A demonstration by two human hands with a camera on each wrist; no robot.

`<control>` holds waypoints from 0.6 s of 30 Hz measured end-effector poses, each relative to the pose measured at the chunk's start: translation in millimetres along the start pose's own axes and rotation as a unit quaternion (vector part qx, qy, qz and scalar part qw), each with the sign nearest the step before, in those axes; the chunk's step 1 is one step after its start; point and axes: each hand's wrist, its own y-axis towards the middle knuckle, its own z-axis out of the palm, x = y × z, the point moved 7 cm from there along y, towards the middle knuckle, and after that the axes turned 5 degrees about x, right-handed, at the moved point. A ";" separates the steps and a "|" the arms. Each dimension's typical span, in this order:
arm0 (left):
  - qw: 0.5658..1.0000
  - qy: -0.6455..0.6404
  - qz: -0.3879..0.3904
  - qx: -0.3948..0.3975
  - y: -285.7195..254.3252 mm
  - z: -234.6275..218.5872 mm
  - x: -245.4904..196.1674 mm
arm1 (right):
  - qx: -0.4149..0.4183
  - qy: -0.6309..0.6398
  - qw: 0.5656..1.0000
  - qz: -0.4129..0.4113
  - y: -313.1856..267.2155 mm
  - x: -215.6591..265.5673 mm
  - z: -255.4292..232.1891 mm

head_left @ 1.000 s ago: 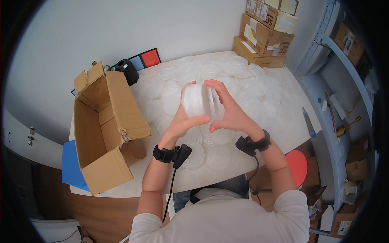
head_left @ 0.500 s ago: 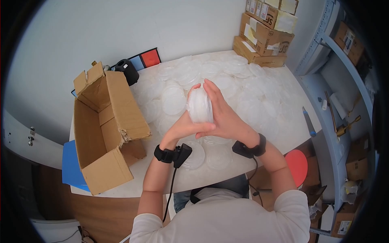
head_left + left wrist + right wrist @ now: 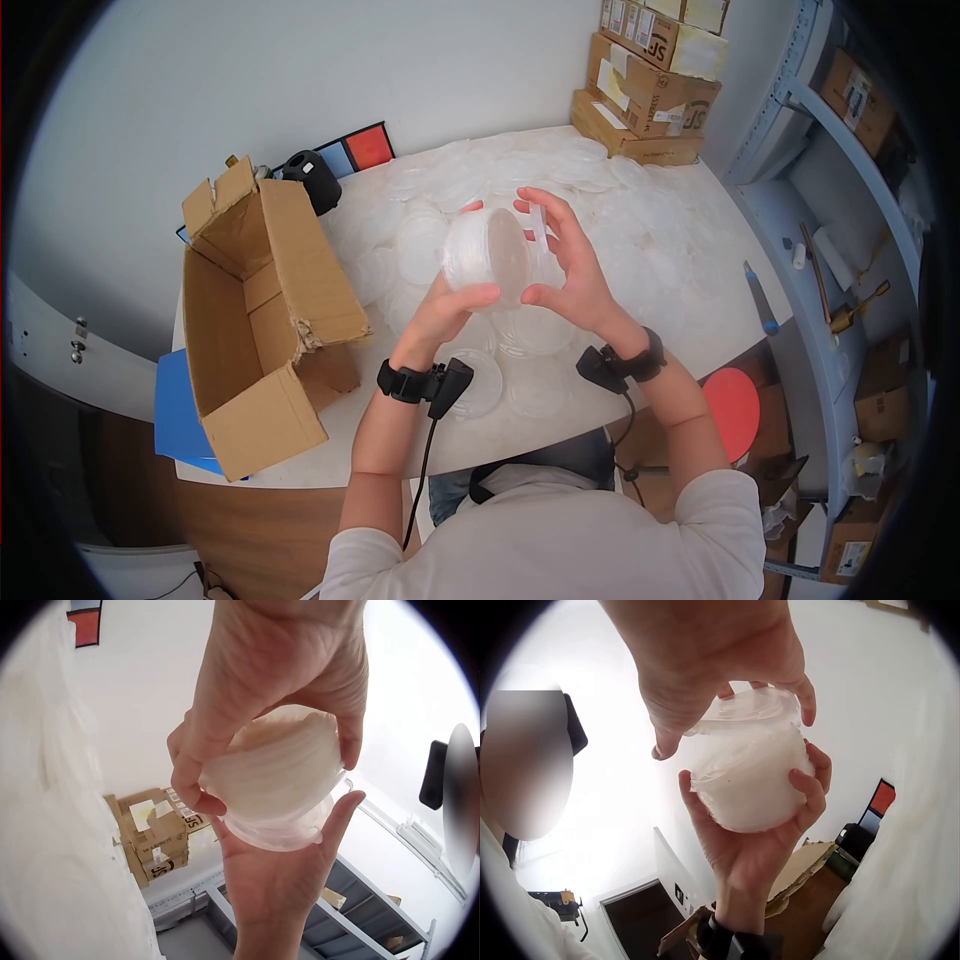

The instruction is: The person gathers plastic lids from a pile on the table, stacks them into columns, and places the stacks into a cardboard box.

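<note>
Above the table, my left hand (image 3: 442, 308) grips a thick stack of clear round plastic lids (image 3: 466, 250), thumb on the near side and fingers around the far side. A thinner bunch of lids (image 3: 750, 709) sits between the thumb and fingers of my right hand (image 3: 583, 275). In the right wrist view a gap parts this bunch from the stack at one side, the two tilted to each other. Below both hands, many more lids (image 3: 640, 270) lie spread and overlapping across the table.
On the left an open cardboard box (image 3: 318, 290) stands by a black device (image 3: 312, 182). Taped cartons (image 3: 655, 100) are piled at the back right corner. A utility knife (image 3: 760, 300) lies near the table's right edge, beside a metal shelf (image 3: 815, 390).
Half a second ago the hands were pressed together around one closed stack. Now the right hand has moved apart to the right with a few lids, and the stack's flat face shows.
</note>
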 end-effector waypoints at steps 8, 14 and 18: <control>0.997 0.055 -0.018 0.044 4.0 -0.4 10.0 | 0.045 -0.190 0.978 -0.080 1.8 14.5 22.5; 0.996 0.074 -0.027 0.042 4.0 -1.6 15.4 | 0.072 -0.222 0.969 -0.081 1.6 15.0 23.0; 0.992 0.076 -0.072 0.075 1.6 6.8 21.1 | 0.048 -0.270 0.960 -0.064 -3.5 10.1 30.9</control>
